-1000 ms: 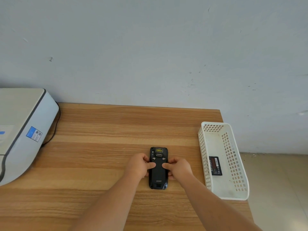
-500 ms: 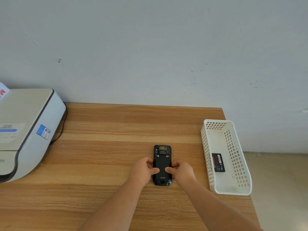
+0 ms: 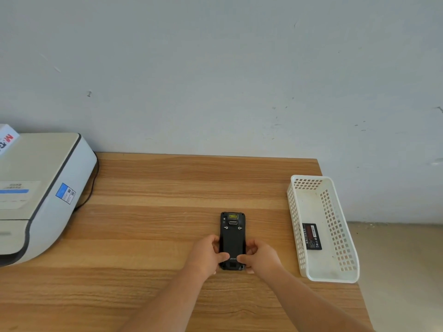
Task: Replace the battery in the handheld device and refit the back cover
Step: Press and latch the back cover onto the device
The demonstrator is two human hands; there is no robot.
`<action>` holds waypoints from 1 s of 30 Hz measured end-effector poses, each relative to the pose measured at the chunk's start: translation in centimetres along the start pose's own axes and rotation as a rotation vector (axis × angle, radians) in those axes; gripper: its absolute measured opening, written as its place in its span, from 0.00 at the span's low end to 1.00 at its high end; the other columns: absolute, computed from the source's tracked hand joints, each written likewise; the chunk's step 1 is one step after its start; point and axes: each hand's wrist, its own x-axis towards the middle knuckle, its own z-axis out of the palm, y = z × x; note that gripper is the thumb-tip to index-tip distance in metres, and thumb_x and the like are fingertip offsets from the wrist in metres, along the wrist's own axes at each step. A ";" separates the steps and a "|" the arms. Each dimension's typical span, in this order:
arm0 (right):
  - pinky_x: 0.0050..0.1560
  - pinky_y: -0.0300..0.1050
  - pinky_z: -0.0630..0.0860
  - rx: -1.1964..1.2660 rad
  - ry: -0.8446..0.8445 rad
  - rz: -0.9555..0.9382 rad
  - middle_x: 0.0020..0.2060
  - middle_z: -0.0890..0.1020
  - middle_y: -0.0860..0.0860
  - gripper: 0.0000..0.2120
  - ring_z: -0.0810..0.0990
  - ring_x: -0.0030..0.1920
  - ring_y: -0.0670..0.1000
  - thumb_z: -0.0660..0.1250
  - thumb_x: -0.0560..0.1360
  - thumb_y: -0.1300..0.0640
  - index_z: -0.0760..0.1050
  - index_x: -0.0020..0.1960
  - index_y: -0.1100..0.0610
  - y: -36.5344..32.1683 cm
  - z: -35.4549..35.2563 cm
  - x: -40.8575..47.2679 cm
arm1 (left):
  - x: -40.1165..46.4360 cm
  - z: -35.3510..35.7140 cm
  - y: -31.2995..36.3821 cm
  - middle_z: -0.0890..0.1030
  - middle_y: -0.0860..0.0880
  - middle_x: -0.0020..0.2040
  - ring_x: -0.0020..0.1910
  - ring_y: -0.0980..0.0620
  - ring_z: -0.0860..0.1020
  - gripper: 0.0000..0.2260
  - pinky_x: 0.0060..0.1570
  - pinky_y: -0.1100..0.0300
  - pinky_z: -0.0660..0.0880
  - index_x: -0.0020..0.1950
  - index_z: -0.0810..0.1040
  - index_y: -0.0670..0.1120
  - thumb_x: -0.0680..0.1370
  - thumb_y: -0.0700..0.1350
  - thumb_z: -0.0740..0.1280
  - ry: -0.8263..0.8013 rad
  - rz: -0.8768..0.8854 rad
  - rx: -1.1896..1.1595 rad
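both thumbs on the lower end of the back cover

the handheld device (image 3: pixel 232 240) lies face down on the wooden table (image 3: pixel 153 212), clamped between the two hands. the left hand (image 3: pixel 208 255) curls round its left edge and the right hand (image 3: pixel 259 258) round its right edge, with both thumbs laid on the back cover (image 3: pixel 232 245) near the end closest to the person. neither hand is anywhere near flat; each wraps the device's side. the two small latch screws (image 3: pixel 225 227) sit just beyond the fingertips, toward the wall.

well off to the right of the right hand stands a white basket (image 3: pixel 335 275) with a loose battery (image 3: pixel 311 236) lying in it. far to the left of the left hand is a white printer (image 3: pixel 36 188).

it looks like the cover is being pressed or slid, but whether it is being seated or released cannot be told from here.

risks, as a judgement: uneven thumb pressure could skew the cover so one side catches and the other rides up. pushing hard along the table could make the whole device skate away from the hands. if the latches are not turned fully, force on the near end could strain the tabs instead of moving the cover.
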 end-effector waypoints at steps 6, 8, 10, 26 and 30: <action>0.50 0.51 0.82 0.047 0.045 0.070 0.43 0.84 0.51 0.13 0.84 0.44 0.51 0.77 0.69 0.55 0.75 0.49 0.54 -2.1 -0.7 1.5 | 0.8 -0.8 1.6 0.79 0.51 0.47 0.42 0.51 0.81 0.13 0.28 0.62 0.76 0.56 0.73 0.49 0.75 0.48 0.72 0.040 -0.065 -0.012; 0.50 0.52 0.82 0.026 0.058 0.087 0.43 0.84 0.52 0.12 0.84 0.44 0.52 0.77 0.69 0.57 0.75 0.48 0.55 -2.3 -0.5 1.9 | 1.4 -0.9 2.0 0.80 0.50 0.44 0.39 0.51 0.82 0.12 0.29 0.59 0.78 0.54 0.74 0.47 0.74 0.46 0.73 0.043 -0.088 0.015; 0.49 0.53 0.83 0.026 0.055 0.097 0.43 0.84 0.52 0.12 0.84 0.44 0.52 0.76 0.69 0.58 0.75 0.48 0.55 -2.4 -0.4 2.1 | 1.8 -1.1 2.4 0.82 0.49 0.42 0.36 0.51 0.83 0.11 0.31 0.58 0.79 0.50 0.74 0.46 0.73 0.45 0.74 0.026 -0.114 0.052; 0.40 0.47 0.82 0.019 0.031 0.216 0.41 0.83 0.56 0.14 0.80 0.36 0.52 0.71 0.74 0.47 0.73 0.46 0.57 -4.0 -1.1 2.8 | 3.3 -1.7 3.8 0.82 0.47 0.43 0.40 0.51 0.83 0.10 0.35 0.57 0.82 0.48 0.74 0.48 0.74 0.50 0.72 0.043 -0.151 0.088; 0.36 0.45 0.78 0.031 -0.022 0.222 0.43 0.84 0.57 0.13 0.78 0.35 0.52 0.75 0.71 0.52 0.74 0.47 0.57 -3.6 -1.2 2.2 | 2.7 -1.8 2.8 0.82 0.48 0.45 0.42 0.50 0.82 0.10 0.34 0.57 0.81 0.48 0.76 0.48 0.73 0.48 0.74 0.025 -0.132 0.032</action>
